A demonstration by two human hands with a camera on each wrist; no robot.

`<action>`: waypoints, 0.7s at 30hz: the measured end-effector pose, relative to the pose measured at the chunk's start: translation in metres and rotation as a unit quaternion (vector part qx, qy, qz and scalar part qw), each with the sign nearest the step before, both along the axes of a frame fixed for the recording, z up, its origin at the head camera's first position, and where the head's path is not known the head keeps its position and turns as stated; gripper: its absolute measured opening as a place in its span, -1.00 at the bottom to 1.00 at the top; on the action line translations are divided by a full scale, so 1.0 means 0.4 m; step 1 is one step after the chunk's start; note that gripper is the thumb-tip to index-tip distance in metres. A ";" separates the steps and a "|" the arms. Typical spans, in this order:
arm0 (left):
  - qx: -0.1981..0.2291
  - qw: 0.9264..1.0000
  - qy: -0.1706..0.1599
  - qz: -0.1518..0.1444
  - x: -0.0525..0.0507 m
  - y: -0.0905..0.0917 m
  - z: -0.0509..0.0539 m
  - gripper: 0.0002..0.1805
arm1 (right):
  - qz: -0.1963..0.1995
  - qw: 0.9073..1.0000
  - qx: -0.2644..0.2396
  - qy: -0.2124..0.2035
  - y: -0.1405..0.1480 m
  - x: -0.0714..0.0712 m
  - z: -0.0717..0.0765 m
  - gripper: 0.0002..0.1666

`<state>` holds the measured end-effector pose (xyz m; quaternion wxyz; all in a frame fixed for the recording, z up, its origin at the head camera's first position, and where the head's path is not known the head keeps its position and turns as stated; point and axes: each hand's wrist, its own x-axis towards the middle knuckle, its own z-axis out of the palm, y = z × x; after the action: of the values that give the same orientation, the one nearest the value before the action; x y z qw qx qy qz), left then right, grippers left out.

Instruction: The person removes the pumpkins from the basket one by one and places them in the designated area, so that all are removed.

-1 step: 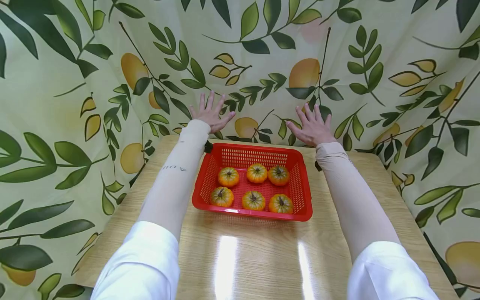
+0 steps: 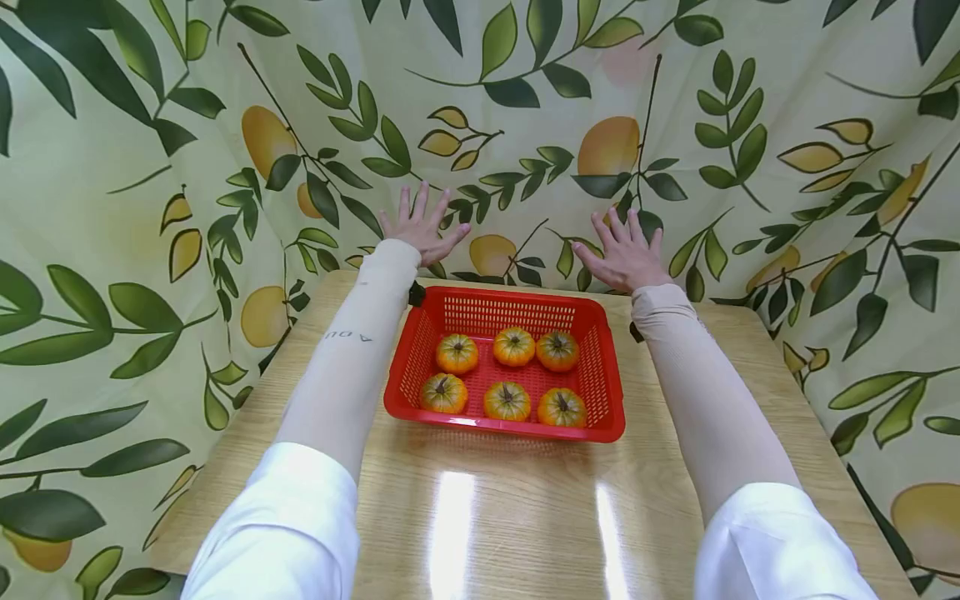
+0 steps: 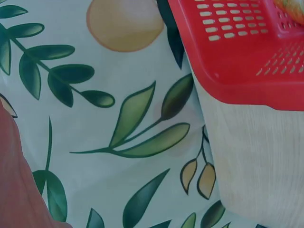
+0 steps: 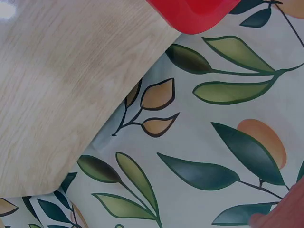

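Observation:
A red plastic basket [image 2: 502,429] with slotted walls stands on the wooden table. Several small orange pumpkins [image 2: 507,401] lie in it in two rows, stems up. Beyond its far left corner my left hand [image 2: 423,229] is held out, fingers spread, with nothing in it. My right hand [image 2: 625,254] reaches out past the far right corner, its fingers also spread and holding nothing. In the left wrist view part of the left hand [image 3: 19,180] shows at the left edge, apart from the basket. Only a bit of the right hand [image 4: 282,211] appears in the right wrist view.
The light wooden table [image 2: 525,517] runs under both forearms, with glare streaks near its front. A leaf-and-fruit patterned curtain [image 2: 525,125] hangs behind the table and along both sides. Both wrists carry dark camera mounts beside the basket.

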<state>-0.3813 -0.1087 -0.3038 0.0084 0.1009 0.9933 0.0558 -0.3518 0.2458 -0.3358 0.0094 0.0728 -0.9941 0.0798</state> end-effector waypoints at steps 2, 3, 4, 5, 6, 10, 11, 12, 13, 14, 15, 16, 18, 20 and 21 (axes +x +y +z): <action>0.007 1.000 -0.008 0.000 0.002 -0.002 -0.002 -0.09 | 0.003 1.000 0.003 0.000 -0.001 0.000 -0.002 0.09; 0.014 1.000 -0.016 -0.001 0.004 -0.004 -0.001 -0.09 | 0.004 1.000 0.004 -0.002 -0.002 0.000 -0.002 0.09; 0.025 0.999 -0.025 -0.002 0.006 -0.007 0.001 -0.09 | 0.007 1.000 0.003 -0.004 -0.003 -0.001 -0.001 0.08; 0.043 0.998 -0.036 -0.005 0.009 -0.013 0.006 -0.09 | 0.009 1.000 0.000 -0.007 -0.006 0.000 0.003 0.07; 0.064 0.997 -0.046 -0.011 0.012 -0.021 0.010 -0.09 | 0.010 1.000 -0.007 -0.009 -0.010 0.001 0.007 0.05; 0.219 0.970 -0.096 -0.035 0.030 -0.083 0.040 -0.11 | 0.016 0.998 -0.062 -0.014 -0.029 0.009 0.036 -0.02; 0.259 0.959 -0.108 -0.035 0.036 -0.104 0.044 -0.13 | 0.020 0.997 -0.073 -0.013 -0.034 0.011 0.043 -0.03; 0.298 0.947 -0.117 -0.031 0.042 -0.127 0.046 -0.14 | 0.025 0.996 -0.084 -0.012 -0.039 0.014 0.049 -0.05; 0.336 0.933 -0.127 -0.024 0.050 -0.150 0.045 -0.15 | 0.032 0.995 -0.096 -0.015 -0.043 0.019 0.055 -0.07; 0.364 0.921 -0.138 -0.015 0.059 -0.173 0.041 -0.15 | 0.040 0.994 -0.105 -0.020 -0.047 0.024 0.059 -0.08; 0.378 0.914 -0.144 -0.004 0.069 -0.195 0.035 -0.15 | 0.047 0.992 -0.112 -0.028 -0.051 0.029 0.062 -0.08; 0.400 0.904 -0.149 0.001 0.081 -0.216 0.026 -0.15 | 0.053 0.991 -0.119 -0.037 -0.054 0.033 0.064 -0.08; 0.437 0.886 -0.156 0.009 0.104 -0.252 0.001 -0.13 | 0.064 0.988 -0.130 -0.056 -0.061 0.040 0.065 -0.07; 0.479 0.862 -0.167 0.007 0.130 -0.282 -0.026 -0.13 | 0.074 0.986 -0.132 -0.070 -0.069 0.045 0.065 -0.06; 0.505 0.846 -0.170 0.007 0.143 -0.293 -0.041 -0.14 | 0.077 0.986 -0.128 -0.074 -0.073 0.045 0.064 -0.06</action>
<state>-0.3243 -0.2259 -0.3203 0.1242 0.0736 0.8114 0.5664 -0.3336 0.2164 -0.3103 -0.0607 0.1417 -0.9649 0.2124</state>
